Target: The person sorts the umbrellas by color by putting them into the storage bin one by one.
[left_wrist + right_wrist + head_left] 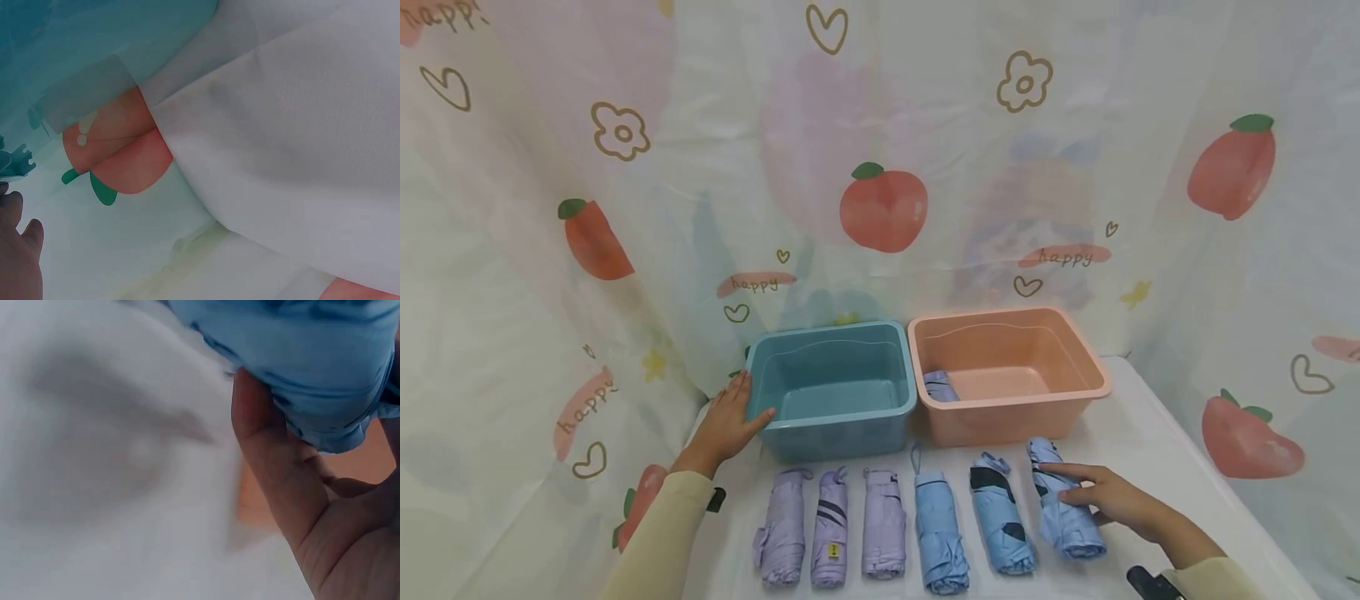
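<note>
R hand (1116, 498) has its fingers (281, 475) curled round the rightmost folded blue umbrella (1071, 529); R wrist cam confirms thumb + fingers grasping it. That umbrella sits at R end of the row, far end angled L, in front of the peach bin (1000, 425). Can't tell if it's fully clear of the tabletop (1150, 442).

L hand (724, 425) is up at the L side of the teal bin (842, 440), fingers extended & resting on the rim, thumb over the near L corner, not clenched on anything. L wrist cam only gets a sliver of that hand at its edge, so not much use.

Rest of row, L to R, approx parallel, lying on tabletop in front of the bins: bulky lilac umbrella (781, 533), slim lilac umbrella (829, 521) w/ dark stripes + yellow tag, plain lilac umbrella (884, 525), blue umbrella w/ wrist loop (942, 533), blue umbrella w/ black patches (1002, 517) just beside the held one.

Bins stand side by side, rims abt touching, teal L, peach R. One bluish-purple bundle (940, 386) in peach bin, near L corner, partly hidden by the front wall.

Bg: pale fruit-print curtain (925, 108) behind & both sides.
</note>
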### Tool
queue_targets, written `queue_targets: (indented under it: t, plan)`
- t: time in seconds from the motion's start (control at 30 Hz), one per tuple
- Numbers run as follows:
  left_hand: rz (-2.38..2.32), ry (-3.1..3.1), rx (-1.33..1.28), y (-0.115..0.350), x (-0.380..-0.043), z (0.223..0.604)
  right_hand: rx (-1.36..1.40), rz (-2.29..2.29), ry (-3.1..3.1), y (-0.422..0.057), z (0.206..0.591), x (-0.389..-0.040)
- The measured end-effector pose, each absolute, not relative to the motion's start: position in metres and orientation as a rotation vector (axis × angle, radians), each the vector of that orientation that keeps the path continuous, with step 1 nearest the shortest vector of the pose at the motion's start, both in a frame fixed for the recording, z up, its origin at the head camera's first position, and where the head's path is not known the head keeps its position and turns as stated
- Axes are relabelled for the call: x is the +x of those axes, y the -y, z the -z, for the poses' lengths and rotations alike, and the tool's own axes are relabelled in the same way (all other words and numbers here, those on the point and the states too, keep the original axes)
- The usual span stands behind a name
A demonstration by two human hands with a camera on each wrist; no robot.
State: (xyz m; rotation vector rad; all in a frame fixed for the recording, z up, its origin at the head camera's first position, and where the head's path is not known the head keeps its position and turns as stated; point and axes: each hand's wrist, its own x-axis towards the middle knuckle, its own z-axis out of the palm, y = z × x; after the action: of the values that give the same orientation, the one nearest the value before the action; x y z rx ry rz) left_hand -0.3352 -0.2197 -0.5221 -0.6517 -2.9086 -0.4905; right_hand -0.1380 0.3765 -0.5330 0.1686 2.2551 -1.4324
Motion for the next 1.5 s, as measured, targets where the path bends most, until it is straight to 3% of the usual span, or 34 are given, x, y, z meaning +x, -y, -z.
queue_targets:
  t: [0.5, 0.97, 1.2, 1.5]
  plan:
    - [0.459, 2.917, -0.675, 0.218, -0.335, 0.519, -0.207, 1.457, -2.333, -0.398, 0.43, -0.144]
    - [0.506, 2.901, -0.665, 0.221, -0.336, 0.523, -0.22, 1.193, -2.565, -0.419, 0.376, -0.249]
    - [0.498, 2.887, -0.672, 0.221, -0.337, 0.522, -0.223, 1.074, -2.547, -0.411, 0.384, -0.315]
    - [0.509, 2.863, -0.684, 0.22, -0.336, 0.522, -0.161, 0.89, -2.557, -0.391, 0.435, -0.368]
